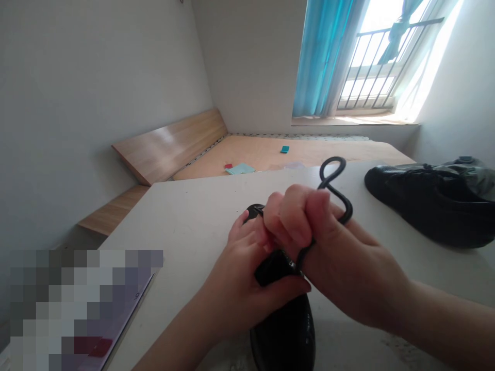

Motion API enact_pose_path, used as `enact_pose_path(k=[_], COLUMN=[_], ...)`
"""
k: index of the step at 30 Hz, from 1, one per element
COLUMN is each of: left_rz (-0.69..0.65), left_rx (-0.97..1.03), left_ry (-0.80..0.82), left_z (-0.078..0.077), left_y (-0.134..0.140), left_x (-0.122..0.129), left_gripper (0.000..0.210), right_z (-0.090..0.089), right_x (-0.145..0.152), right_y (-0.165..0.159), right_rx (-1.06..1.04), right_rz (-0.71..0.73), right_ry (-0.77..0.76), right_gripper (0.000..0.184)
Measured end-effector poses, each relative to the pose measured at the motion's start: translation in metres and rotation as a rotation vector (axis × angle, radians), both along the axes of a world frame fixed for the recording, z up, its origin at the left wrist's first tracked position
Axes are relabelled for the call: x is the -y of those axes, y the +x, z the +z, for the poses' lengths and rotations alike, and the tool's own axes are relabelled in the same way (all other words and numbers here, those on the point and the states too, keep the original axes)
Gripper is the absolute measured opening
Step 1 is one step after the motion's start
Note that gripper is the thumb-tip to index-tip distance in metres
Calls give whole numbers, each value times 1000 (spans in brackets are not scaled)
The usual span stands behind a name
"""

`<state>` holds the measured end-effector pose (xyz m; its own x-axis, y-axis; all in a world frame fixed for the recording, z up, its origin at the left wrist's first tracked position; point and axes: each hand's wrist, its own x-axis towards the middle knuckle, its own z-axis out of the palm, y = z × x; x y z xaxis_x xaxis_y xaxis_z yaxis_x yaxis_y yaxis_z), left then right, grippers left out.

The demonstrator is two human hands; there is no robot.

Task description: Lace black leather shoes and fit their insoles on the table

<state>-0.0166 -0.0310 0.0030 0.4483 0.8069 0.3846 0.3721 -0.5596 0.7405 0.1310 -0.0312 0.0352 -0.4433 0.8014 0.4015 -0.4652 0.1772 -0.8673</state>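
Note:
A glossy black shoe (284,335) lies on the white table in front of me, pointing lengthwise away from me. My left hand (247,278) grips it around the middle, thumb laid across the top and fingers at the far side. My right hand (328,247) is closed just above the shoe with a black shoelace (345,208) in its fingers. The lace rises out of the fist in a twisted loop, and another stretch runs down to the shoe. Both hands cover much of the shoe's upper part, so the lacing there is hidden.
Another black lace-up shoe (429,206) stands on the white table (185,221) at the right. A pixelated patch covers something flat and purple (127,309) at the left. Beyond the table lies a bed surface (263,149) with a wooden headboard (174,144) and small coloured items.

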Motion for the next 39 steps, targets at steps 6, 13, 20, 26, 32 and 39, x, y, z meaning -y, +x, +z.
enact_pose_path(k=[6, 13, 20, 26, 32, 39], left_rz=[-47, 258, 415, 155, 254, 516], left_rx=[223, 915, 1267, 1265, 1345, 765], left_ry=[-257, -408, -478, -383, -367, -396], left_z=[-4, 1, 2, 12, 27, 35], left_y=[1, -17, -27, -17, -44, -57], left_x=[2, -22, -34, -22, -27, -41], left_gripper=[28, 39, 31, 36, 36, 26], right_z=[4, -1, -14, 5, 9, 2], right_x=[-8, -67, -71, -46, -44, -59], right_y=[2, 26, 25, 25, 29, 30], right_rx=[-7, 57, 393, 655, 625, 828], right_rz=[-104, -375, -250, 334, 273, -3], right_ry=[-10, -243, -278, -252, -284, -36], right_gripper=[37, 37, 25, 28, 33, 20])
